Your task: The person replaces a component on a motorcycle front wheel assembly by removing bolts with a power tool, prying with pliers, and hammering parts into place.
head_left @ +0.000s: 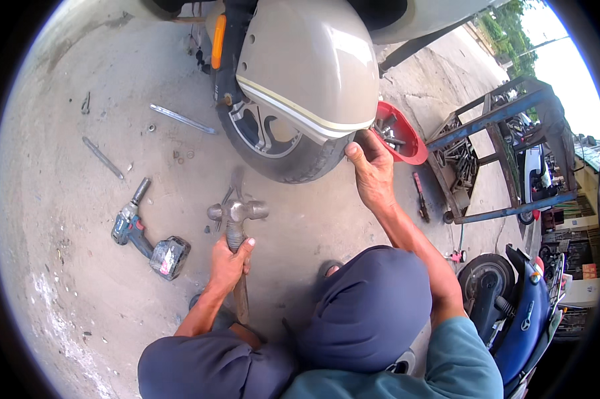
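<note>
Left hand (230, 265) gripping ribbed-neck metal hammer (235, 214), right hand (374, 174) at glossy curved fender (306, 63), grip unclear

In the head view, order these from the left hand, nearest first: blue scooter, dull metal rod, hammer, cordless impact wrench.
1. Hammer: gripped in the left hand.
2. Cordless impact wrench: ground, left.
3. Dull metal rod: ground, upper left.
4. Blue scooter: far right.

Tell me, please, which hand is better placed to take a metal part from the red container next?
Probably the right hand: it shows no tool and is close to the red container with the metal parts. The left hand is farther away and grips the hammer.
</note>
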Action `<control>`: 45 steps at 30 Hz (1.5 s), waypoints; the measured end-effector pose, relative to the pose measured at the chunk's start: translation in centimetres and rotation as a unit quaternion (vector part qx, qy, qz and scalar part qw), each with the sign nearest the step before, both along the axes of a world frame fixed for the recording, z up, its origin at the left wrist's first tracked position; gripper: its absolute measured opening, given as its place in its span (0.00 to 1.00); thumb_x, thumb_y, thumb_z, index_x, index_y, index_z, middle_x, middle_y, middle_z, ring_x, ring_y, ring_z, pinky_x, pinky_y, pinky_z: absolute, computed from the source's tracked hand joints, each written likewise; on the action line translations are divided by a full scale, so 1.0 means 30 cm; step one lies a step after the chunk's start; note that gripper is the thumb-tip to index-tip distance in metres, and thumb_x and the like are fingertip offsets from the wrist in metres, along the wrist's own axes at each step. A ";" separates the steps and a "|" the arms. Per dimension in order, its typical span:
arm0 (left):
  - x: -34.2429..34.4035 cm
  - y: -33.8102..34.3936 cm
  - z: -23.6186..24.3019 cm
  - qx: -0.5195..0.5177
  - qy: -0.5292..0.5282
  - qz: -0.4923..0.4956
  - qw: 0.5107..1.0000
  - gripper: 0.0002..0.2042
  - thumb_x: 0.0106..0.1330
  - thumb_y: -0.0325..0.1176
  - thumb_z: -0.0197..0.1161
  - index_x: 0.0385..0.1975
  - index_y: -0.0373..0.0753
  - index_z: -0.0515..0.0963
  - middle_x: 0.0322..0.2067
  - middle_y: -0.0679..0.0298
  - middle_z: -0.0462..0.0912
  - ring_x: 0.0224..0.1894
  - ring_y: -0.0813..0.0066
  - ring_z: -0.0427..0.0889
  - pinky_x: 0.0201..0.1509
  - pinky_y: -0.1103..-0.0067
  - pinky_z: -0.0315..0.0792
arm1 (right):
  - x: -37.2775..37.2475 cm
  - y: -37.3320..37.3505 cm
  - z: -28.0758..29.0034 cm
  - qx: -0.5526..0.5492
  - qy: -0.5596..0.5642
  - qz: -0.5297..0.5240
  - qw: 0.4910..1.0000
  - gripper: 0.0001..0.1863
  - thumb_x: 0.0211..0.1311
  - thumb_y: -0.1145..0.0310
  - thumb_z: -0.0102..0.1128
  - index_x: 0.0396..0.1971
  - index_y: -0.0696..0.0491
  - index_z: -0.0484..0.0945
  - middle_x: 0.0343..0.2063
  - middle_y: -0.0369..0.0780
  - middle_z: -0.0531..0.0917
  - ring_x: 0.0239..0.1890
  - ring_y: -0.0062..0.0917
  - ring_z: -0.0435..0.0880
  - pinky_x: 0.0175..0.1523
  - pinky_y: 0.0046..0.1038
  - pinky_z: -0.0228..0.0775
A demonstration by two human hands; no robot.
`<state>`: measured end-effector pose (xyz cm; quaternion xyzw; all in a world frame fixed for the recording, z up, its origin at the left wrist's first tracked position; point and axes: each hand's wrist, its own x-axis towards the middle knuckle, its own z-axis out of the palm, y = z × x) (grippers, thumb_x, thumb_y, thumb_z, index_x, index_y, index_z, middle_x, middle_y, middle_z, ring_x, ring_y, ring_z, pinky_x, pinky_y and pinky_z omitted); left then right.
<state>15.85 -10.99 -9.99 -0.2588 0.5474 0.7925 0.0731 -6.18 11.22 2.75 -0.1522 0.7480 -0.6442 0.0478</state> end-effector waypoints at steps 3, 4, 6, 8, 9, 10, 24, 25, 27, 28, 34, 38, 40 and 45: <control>-0.013 0.020 0.019 -0.007 0.000 -0.018 1.000 0.14 0.71 0.36 0.69 0.38 0.35 0.71 0.19 0.68 0.73 0.15 0.81 0.71 0.18 0.79 0.67 | 0.007 0.018 0.024 0.014 -0.022 0.043 0.999 0.40 0.65 0.62 0.74 0.71 0.62 0.65 0.66 0.46 0.75 0.68 0.31 0.72 0.70 0.35 0.67; -0.022 0.029 0.017 -0.016 0.002 -0.026 1.000 0.14 0.71 0.36 0.69 0.37 0.36 0.71 0.18 0.68 0.72 0.15 0.80 0.71 0.18 0.79 0.67 | 0.012 0.022 0.015 -0.019 -0.025 0.062 0.998 0.41 0.64 0.64 0.74 0.72 0.62 0.63 0.67 0.47 0.73 0.70 0.33 0.71 0.71 0.36 0.68; -0.036 0.059 0.032 0.002 -0.001 -0.024 1.000 0.14 0.71 0.36 0.69 0.37 0.36 0.71 0.18 0.68 0.73 0.15 0.80 0.71 0.18 0.79 0.67 | 0.012 0.038 0.008 -0.047 -0.058 0.088 0.993 0.45 0.61 0.69 0.75 0.73 0.64 0.58 0.70 0.51 0.68 0.72 0.39 0.68 0.71 0.38 0.70; -0.046 0.071 0.037 0.008 0.001 -0.028 1.000 0.14 0.71 0.36 0.69 0.36 0.36 0.71 0.18 0.68 0.73 0.15 0.80 0.71 0.18 0.79 0.68 | 0.013 0.040 0.024 -0.040 -0.054 0.078 0.995 0.44 0.61 0.68 0.75 0.73 0.64 0.61 0.68 0.50 0.72 0.70 0.36 0.72 0.70 0.36 0.71; -0.049 0.076 0.035 0.004 0.006 -0.031 0.999 0.13 0.71 0.35 0.69 0.36 0.36 0.70 0.19 0.67 0.73 0.16 0.80 0.71 0.18 0.79 0.68 | 0.016 0.037 0.036 -0.034 -0.053 0.074 0.995 0.43 0.62 0.68 0.75 0.72 0.64 0.62 0.67 0.50 0.73 0.69 0.35 0.73 0.69 0.35 0.72; -0.053 0.080 0.034 0.001 0.010 -0.034 0.999 0.13 0.71 0.35 0.69 0.36 0.36 0.70 0.19 0.67 0.73 0.16 0.80 0.71 0.18 0.79 0.68 | 0.016 0.037 0.047 -0.020 -0.053 0.058 0.997 0.42 0.62 0.68 0.75 0.71 0.64 0.63 0.65 0.49 0.75 0.68 0.33 0.74 0.68 0.34 0.72; -0.110 -0.013 0.071 -0.018 0.047 0.081 0.995 0.14 0.69 0.38 0.70 0.36 0.36 0.72 0.19 0.67 0.72 0.15 0.80 0.71 0.18 0.78 0.68 | 0.061 -0.076 -0.002 -0.011 0.008 0.045 0.999 0.57 0.51 0.65 0.84 0.73 0.59 0.51 0.64 0.47 0.71 0.66 0.33 0.73 0.69 0.34 0.68; -0.124 -0.045 0.089 -0.019 0.059 0.116 0.991 0.14 0.69 0.37 0.71 0.36 0.36 0.73 0.19 0.67 0.72 0.15 0.80 0.71 0.18 0.78 0.68 | 0.067 -0.100 -0.003 0.000 0.003 0.042 0.999 0.59 0.50 0.67 0.84 0.74 0.58 0.48 0.66 0.48 0.68 0.67 0.34 0.72 0.69 0.35 0.67; -0.165 -0.117 0.110 -0.028 0.075 0.175 0.981 0.11 0.69 0.33 0.69 0.35 0.36 0.72 0.19 0.68 0.71 0.15 0.80 0.70 0.18 0.79 0.67 | 0.087 -0.134 0.012 0.067 0.003 0.022 0.998 0.59 0.50 0.66 0.84 0.73 0.57 0.48 0.65 0.47 0.68 0.66 0.34 0.71 0.69 0.36 0.67; -0.187 -0.154 0.113 -0.032 0.081 0.195 0.977 0.11 0.70 0.32 0.68 0.35 0.37 0.71 0.19 0.68 0.71 0.14 0.80 0.69 0.17 0.78 0.67 | 0.080 -0.130 -0.006 0.087 0.028 0.011 0.996 0.58 0.49 0.65 0.84 0.72 0.57 0.49 0.65 0.47 0.67 0.66 0.34 0.71 0.70 0.36 0.65; -0.303 -0.201 0.191 -0.025 0.145 0.269 0.952 0.10 0.70 0.29 0.66 0.36 0.37 0.70 0.19 0.69 0.69 0.15 0.81 0.67 0.17 0.79 0.65 | 0.078 -0.100 -0.011 0.089 0.015 0.013 0.996 0.58 0.51 0.63 0.84 0.73 0.57 0.48 0.65 0.47 0.67 0.67 0.34 0.68 0.72 0.37 0.60; -0.400 -0.225 0.252 -0.060 0.113 0.191 0.973 0.09 0.71 0.28 0.66 0.35 0.38 0.69 0.19 0.70 0.68 0.14 0.82 0.66 0.17 0.78 0.65 | 0.090 -0.118 -0.012 0.093 0.016 0.005 0.995 0.56 0.51 0.63 0.83 0.73 0.57 0.50 0.65 0.46 0.68 0.66 0.34 0.69 0.71 0.37 0.60; -0.407 -0.235 0.249 -0.071 0.097 0.165 0.979 0.09 0.71 0.28 0.65 0.34 0.38 0.69 0.18 0.71 0.68 0.14 0.82 0.65 0.17 0.78 0.65 | 0.088 -0.113 -0.028 0.115 0.030 -0.003 0.993 0.54 0.52 0.62 0.82 0.72 0.57 0.53 0.64 0.45 0.70 0.65 0.32 0.71 0.71 0.35 0.61; -0.359 -0.245 0.172 0.012 0.135 0.276 0.952 0.11 0.70 0.29 0.67 0.32 0.37 0.69 0.17 0.71 0.68 0.14 0.82 0.65 0.18 0.78 0.66 | 0.092 -0.108 -0.009 0.106 0.014 -0.024 0.994 0.53 0.52 0.62 0.81 0.72 0.57 0.55 0.63 0.45 0.71 0.65 0.33 0.71 0.71 0.36 0.61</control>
